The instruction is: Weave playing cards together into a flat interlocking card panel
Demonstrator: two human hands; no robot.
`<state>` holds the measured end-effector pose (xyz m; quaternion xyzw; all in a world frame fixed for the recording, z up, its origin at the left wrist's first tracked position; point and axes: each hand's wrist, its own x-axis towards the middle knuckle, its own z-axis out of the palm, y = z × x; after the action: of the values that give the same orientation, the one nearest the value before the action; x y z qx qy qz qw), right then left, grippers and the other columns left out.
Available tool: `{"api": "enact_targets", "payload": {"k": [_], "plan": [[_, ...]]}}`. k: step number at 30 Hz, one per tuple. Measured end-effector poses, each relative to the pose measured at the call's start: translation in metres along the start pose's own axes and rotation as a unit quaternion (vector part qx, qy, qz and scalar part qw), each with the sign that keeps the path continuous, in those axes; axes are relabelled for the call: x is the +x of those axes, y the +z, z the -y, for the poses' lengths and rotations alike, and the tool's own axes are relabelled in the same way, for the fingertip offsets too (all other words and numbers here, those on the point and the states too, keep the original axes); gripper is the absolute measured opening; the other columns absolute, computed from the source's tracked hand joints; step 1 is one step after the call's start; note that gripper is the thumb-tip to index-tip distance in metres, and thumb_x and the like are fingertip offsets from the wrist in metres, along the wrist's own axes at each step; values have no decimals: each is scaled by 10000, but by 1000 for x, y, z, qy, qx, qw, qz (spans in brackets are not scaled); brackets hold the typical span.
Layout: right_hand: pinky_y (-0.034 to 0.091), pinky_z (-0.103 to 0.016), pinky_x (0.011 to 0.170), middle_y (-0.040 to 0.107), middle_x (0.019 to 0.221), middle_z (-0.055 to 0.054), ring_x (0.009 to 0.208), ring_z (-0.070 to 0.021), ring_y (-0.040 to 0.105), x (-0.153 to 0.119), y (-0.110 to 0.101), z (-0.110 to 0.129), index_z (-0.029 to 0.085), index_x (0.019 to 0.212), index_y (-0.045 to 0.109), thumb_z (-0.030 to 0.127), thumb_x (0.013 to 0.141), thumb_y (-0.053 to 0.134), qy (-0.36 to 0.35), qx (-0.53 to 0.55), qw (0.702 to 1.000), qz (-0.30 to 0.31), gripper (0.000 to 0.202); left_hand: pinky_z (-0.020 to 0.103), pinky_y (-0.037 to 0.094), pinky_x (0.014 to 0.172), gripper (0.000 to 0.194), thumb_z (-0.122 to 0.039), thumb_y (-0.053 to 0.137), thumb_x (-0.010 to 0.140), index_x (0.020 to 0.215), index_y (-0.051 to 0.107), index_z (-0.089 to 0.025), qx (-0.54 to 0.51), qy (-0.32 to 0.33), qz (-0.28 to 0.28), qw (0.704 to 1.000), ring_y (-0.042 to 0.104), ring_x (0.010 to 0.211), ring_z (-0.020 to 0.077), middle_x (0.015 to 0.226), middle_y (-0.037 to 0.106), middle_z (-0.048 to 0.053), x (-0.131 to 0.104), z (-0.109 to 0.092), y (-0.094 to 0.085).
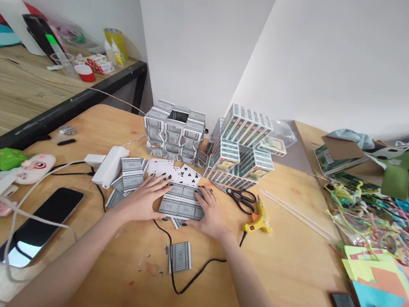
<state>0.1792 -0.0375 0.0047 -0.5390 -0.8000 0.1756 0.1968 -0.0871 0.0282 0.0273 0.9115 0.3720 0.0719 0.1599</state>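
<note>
Between my hands lies a flat panel of grey-patterned playing cards (181,207). My left hand (149,197) rests at the panel's left side, fingers spread, with its fingertips over the upper left edge. On the right side my right hand (210,212) lies with its fingers apart, touching the panel's edge. Face-up white cards (189,175) lie just beyond the panel, and more patterned cards (132,174) are piled to the left. Behind them stands a hollow structure made of cards (174,131). A single folded-looking card piece (180,257) lies nearer to me.
Stacked card boxes (241,152) stand at the back right. Scissors (241,199), a yellow glue gun (259,220) with a black cable and white sticks (296,214) lie to the right. A white power strip (110,166) and a phone (40,227) are on the left.
</note>
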Motion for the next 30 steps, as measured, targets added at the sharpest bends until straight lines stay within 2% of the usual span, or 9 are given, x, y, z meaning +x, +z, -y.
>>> {"api": "enact_targets", "payload": {"k": [7,11,18,24,27,29,30], "plan": [[238,-494,1049,404,1353,-159,1272,-318,320,4,-5,1,162,1248,483,576,587,681,14,2,1000,-8,806,473,189,1095,765,-580,643,618,1283,483,-238,-14,13,18,1000,229,1346,282,1440,325,79,6,1,-3],[237,-486,1048,411,1340,-159,1263,-315,324,6,-7,4,152,1225,506,586,570,687,19,2,1000,-8,806,464,220,1090,692,-560,658,613,1227,544,-260,-28,8,8,1000,259,1334,287,1430,350,59,6,2,-3],[234,-496,1046,396,1345,-163,1266,-330,309,8,-8,5,150,1228,504,578,573,693,16,-3,1000,2,804,464,241,1084,675,-578,655,611,1204,567,-268,-54,12,1,998,295,1318,295,1427,357,63,6,7,1],[211,-509,1065,384,1363,-170,1294,-337,285,7,-8,4,148,1248,489,569,562,712,10,7,1000,7,835,458,219,1093,703,-569,655,622,1246,525,-271,-46,-10,12,999,264,1331,293,1456,304,52,4,1,-1],[185,-539,1073,311,1421,-184,1345,-350,181,2,-12,6,141,1283,455,583,556,713,7,21,1000,16,889,467,211,1092,786,-581,685,577,1277,486,-284,-58,-22,16,998,237,1340,302,1474,262,44,1,-3,-3],[212,-544,1065,250,1455,-180,1364,-344,127,-3,-15,6,145,1306,428,574,587,700,30,47,998,-1,880,451,244,1080,799,-588,663,602,1306,447,-278,-82,-43,3,996,247,1337,297,1473,268,46,0,-7,-6],[238,-534,1060,255,1455,-173,1362,-334,149,-6,-17,6,153,1313,418,559,618,686,50,65,996,-21,848,433,271,1069,761,-581,623,653,1318,429,-269,-96,-60,-12,994,278,1326,284,1461,299,50,0,-10,-7]]}}
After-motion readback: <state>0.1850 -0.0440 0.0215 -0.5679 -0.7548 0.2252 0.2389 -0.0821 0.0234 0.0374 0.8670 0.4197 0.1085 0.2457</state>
